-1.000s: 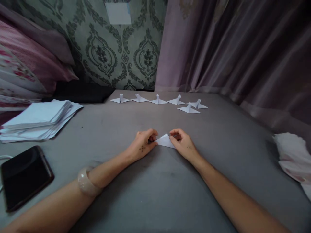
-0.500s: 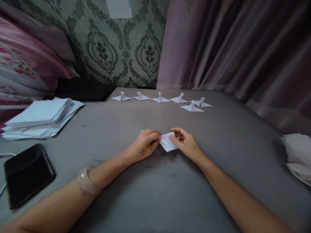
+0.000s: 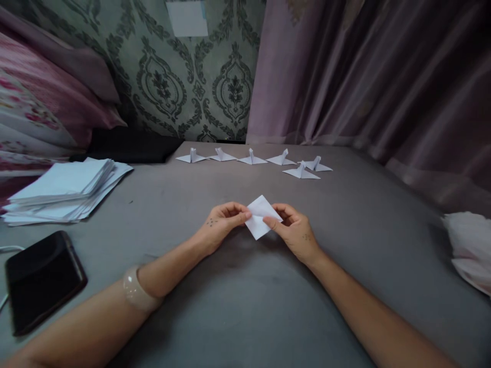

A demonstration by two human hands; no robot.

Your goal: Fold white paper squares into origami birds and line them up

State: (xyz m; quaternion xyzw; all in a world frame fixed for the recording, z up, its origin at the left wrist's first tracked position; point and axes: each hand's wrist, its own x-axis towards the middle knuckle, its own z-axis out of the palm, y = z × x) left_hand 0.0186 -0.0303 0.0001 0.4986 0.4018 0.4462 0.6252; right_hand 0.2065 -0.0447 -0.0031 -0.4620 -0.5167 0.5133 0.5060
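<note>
Between my hands is a small folded white paper (image 3: 258, 227), turned so that it looks like a diamond with a crease across its middle. My left hand (image 3: 226, 221) pinches its left corner between thumb and fingers. On the right side, my right hand (image 3: 293, 227) grips the paper with the thumb on the front face and the fingers behind, partly hidden. Farther back on the grey surface (image 3: 230, 306), several folded white paper figures (image 3: 251, 158) with flat pointed wings and upright middles stand in a row.
At the left lies a stack of white paper (image 3: 57, 184), with a black phone (image 3: 45, 281) and white cable nearer me. A dark flat item (image 3: 134, 145) rests behind the stack. A whitish plastic bag (image 3: 470, 245) sits at the right edge. Purple curtains (image 3: 326, 71) hang behind.
The paper has turned and its upper part now shows as a full diamond. My left hand has rolled so its thumb lies on the front. My right thumb has shifted slightly left.
</note>
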